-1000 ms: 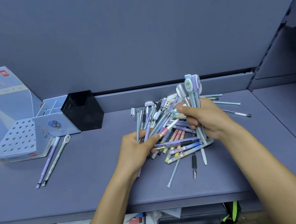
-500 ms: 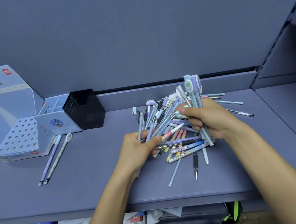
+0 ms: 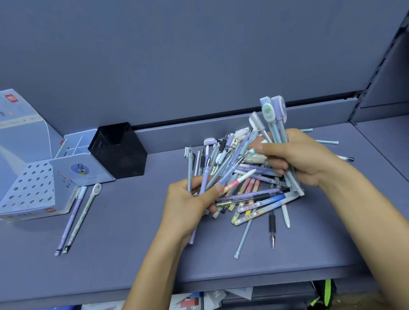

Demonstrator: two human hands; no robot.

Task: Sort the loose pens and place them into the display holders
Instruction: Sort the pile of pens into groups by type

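A person sorts at a grey shelf (image 3: 109,258), both hands in a pile of loose pens (image 3: 246,183) at its centre. The right hand (image 3: 303,157) grips an upright bundle of cap-topped pens (image 3: 272,118), their caps pointing to 12 o'clock. The left hand (image 3: 189,202) holds a fan of thin pens (image 3: 201,172), thumb pressed across them beside a pink-and-yellow pen (image 3: 238,182).

The step in hand appears to be the sorting itself: like pens are gathered from the heap, and none of those held has reached a holder yet. The holders stand well apart at 9 o'clock of the pile: a perforated display box (image 3: 29,189), a light-blue compartment holder (image 3: 77,151) and a black mesh cup (image 3: 118,151). 2 pens (image 3: 78,217) lie just beside the box, at its 5 o'clock.

The next move likely calls for squaring a bundle, carrying it to 9 o'clock and seating the pens tip-down, without dragging the heap along.

The hands cover the middle of the pile, so the number of pens in each grip cannot be told. The mesh cup's inside is dark. The box's print is too small to read. A few pens at 3 o'clock are partly behind the right wrist.
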